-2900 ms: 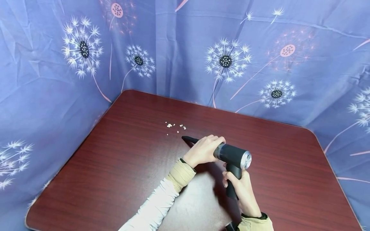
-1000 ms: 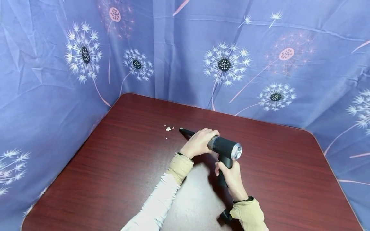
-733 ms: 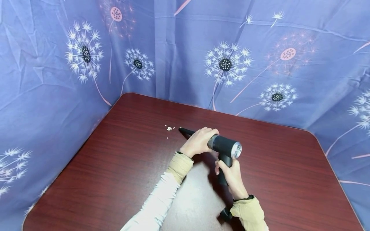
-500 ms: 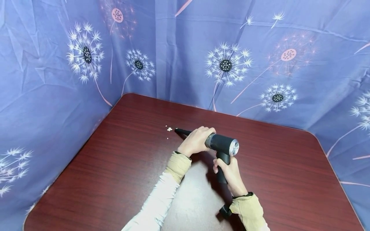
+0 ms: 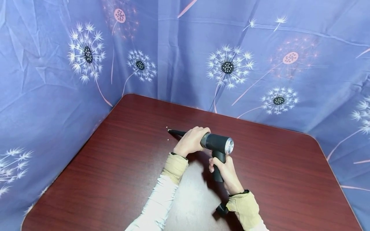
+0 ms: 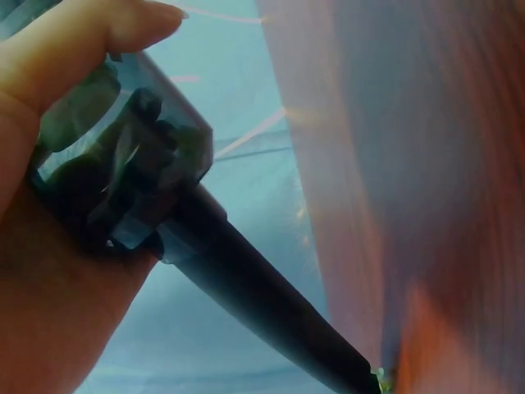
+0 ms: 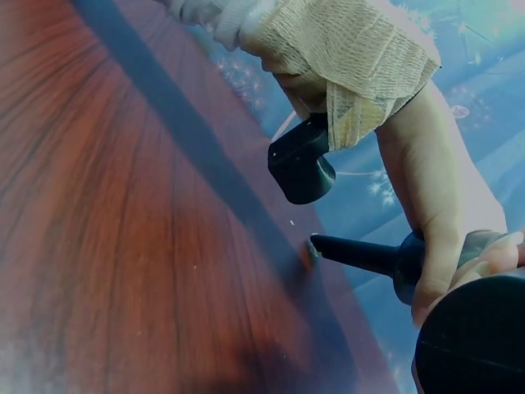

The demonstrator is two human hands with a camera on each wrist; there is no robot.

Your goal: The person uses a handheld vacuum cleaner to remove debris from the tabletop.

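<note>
A black handheld vacuum cleaner [image 5: 217,142] with a silver end cap is held just above the table by both hands. My left hand [image 5: 191,141] grips its front part from above, around the clear dust cup [image 6: 152,156] seen in the left wrist view. The fingers of my right hand [image 5: 226,171] wrap around the handle [image 5: 218,162]. The long tapered nozzle [image 5: 177,132] points left and slants down, its tip at the tabletop. Pale crumbs [image 5: 168,140] lie beside the tip, and a few more sit right at it, partly hidden.
The dark red wooden table [image 5: 115,160] has rounded corners. Behind and beside it hangs a blue curtain [image 5: 190,57] with dandelion prints. A black wrist camera [image 5: 222,209] sticks out by the right sleeve; another camera [image 7: 303,160] shows on the left wrist.
The vacuum cleaner and both hands have moved left and slightly away from me. The right group of crumbs has gone from the table, and the left cluster has shrunk to a few bits.
</note>
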